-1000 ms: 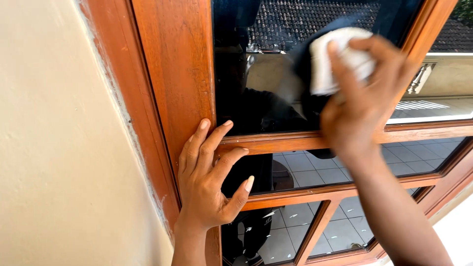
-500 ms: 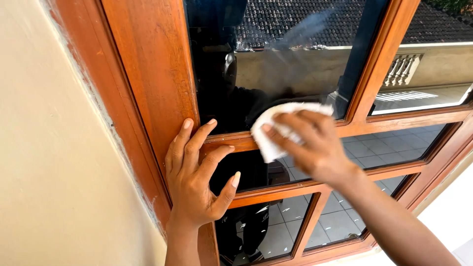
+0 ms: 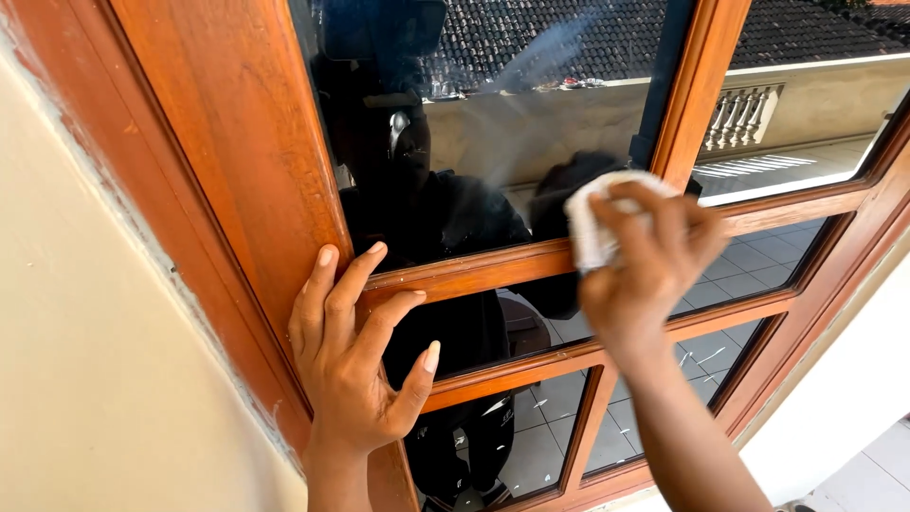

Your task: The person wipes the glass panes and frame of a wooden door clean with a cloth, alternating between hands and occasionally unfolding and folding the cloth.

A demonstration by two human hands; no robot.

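Left hand (image 3: 355, 365) raised flat, palm forward, fingers spread and pointing up, thumb angled out to the right, wrist straight below. Right hand (image 3: 649, 261) lifted higher, fingers curled closed in a grip, forearm rising from lower right.

Bright daylight fills the scene, even and soft on the cream wall (image 3: 85, 379) and the wooden window frame (image 3: 218, 142). The glass pane (image 3: 512, 114) mirrors a sunlit roof and balcony, strongest at the upper right, around a dark silhouette. A pale hazy smear crosses the glass. The picture is sharp, with only slight blur on the right hand (image 3: 649, 270) and white cloth (image 3: 592, 223).
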